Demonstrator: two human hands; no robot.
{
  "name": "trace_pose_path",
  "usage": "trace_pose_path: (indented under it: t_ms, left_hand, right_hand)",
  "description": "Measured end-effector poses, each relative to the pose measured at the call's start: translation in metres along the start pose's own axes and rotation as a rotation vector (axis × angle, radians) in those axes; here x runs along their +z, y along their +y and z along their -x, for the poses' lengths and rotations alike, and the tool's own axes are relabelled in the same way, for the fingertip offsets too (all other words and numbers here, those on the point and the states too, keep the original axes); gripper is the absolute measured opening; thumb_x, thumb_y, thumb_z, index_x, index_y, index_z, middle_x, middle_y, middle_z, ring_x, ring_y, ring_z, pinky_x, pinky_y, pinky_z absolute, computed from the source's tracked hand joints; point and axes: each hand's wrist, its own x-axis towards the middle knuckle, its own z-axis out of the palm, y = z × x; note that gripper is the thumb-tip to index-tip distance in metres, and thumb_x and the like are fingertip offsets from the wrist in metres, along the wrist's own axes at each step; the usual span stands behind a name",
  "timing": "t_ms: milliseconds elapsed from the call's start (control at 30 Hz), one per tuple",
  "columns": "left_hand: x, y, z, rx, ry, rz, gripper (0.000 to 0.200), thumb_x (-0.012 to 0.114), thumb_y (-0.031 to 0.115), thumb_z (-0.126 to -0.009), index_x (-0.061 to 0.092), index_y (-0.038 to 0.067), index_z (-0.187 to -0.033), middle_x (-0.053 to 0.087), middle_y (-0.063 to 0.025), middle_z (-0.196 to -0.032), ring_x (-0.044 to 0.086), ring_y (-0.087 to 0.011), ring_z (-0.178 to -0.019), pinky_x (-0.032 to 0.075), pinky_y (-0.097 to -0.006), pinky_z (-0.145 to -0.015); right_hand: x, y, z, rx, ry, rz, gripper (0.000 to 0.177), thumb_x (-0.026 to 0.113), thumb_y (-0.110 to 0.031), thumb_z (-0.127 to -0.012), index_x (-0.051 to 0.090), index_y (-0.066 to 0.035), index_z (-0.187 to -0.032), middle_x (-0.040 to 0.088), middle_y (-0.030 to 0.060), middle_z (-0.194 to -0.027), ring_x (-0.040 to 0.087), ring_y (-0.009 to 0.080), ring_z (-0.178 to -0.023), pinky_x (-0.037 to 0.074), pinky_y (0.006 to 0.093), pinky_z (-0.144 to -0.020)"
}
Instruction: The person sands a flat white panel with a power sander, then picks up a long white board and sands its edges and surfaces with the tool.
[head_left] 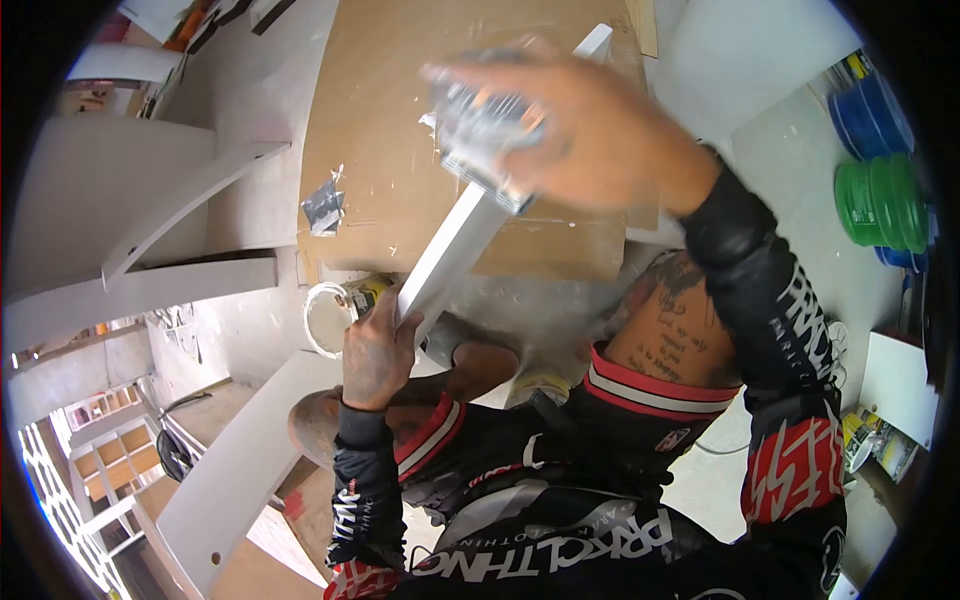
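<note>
A long, narrow white board (pixel 455 240) slants from near my lap up over the brown cardboard (pixel 380 140). My left hand (pixel 377 352) is closed around its lower end. On the upper part, my right hand (pixel 590 130) grips a grey tool with orange marks, which looks like a palm sander (pixel 490 125). Both that hand and the tool are smeared by motion. The sander's flat underside lies along the board's face, hiding that stretch of it. A small dark grey patch, perhaps sandpaper (pixel 323 208), rests on the cardboard to the left.
An open bucket (pixel 327 320) stands beside my left hand. White panels (pixel 235 470) lean at lower left, and a curved white piece (pixel 190 205) stands at left. Blue (pixel 870 115) and green containers (pixel 882 203) are at far right, with paint cans (pixel 880 445) below.
</note>
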Motion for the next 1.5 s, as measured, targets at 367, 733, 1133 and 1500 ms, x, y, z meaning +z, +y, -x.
trace_pose_path:
  t_ms: [367, 733, 1133, 1500]
  left_hand:
    - [-0.002, 0.001, -0.003, -0.011, 0.021, 0.034, 0.035, 0.071, 0.012, -0.090, 0.062, 0.000, -0.122, 0.071, -0.0292, -0.089, 0.071, -0.0470, -0.083, 0.056, -0.0513, -0.072]
    - [0.003, -0.002, 0.001, -0.038, 0.021, 0.015, 0.036, 0.072, 0.012, -0.089, 0.063, 0.003, -0.123, 0.071, -0.0268, -0.086, 0.072, -0.0431, -0.080, 0.057, -0.0496, -0.069]
    - [0.003, 0.011, 0.004, 0.020, 0.048, -0.055, 0.038, 0.072, 0.010, -0.089, 0.062, 0.008, -0.126, 0.072, -0.0243, -0.089, 0.072, -0.0413, -0.081, 0.056, -0.0485, -0.068]
    - [0.003, -0.005, -0.001, -0.050, 0.018, -0.030, 0.036, 0.072, 0.011, -0.088, 0.063, 0.007, -0.123, 0.072, -0.0261, -0.086, 0.072, -0.0443, -0.080, 0.057, -0.0506, -0.068]
  right_hand:
    - [0.000, -0.043, -0.011, 0.265, -0.193, -0.007, 0.064, 0.071, -0.013, -0.078, 0.063, -0.024, -0.141, 0.060, 0.0192, -0.117, 0.068, 0.0389, -0.095, 0.056, 0.0445, -0.084]
    - [-0.090, 0.072, -0.036, 0.435, -0.075, 0.108, 0.069, 0.066, -0.017, -0.080, 0.053, -0.002, -0.147, 0.075, 0.0239, -0.101, 0.073, 0.0286, -0.084, 0.057, 0.0323, -0.082]
    - [-0.027, 0.025, -0.014, 0.259, -0.149, -0.119, 0.063, 0.070, -0.011, -0.083, 0.059, -0.015, -0.145, 0.064, 0.0222, -0.131, 0.068, 0.0346, -0.101, 0.055, 0.0396, -0.094]
    - [-0.013, -0.002, 0.001, 0.215, 0.011, 0.085, 0.065, 0.074, -0.018, -0.075, 0.065, -0.020, -0.139, 0.063, 0.0208, -0.112, 0.069, 0.0393, -0.091, 0.057, 0.0457, -0.085]
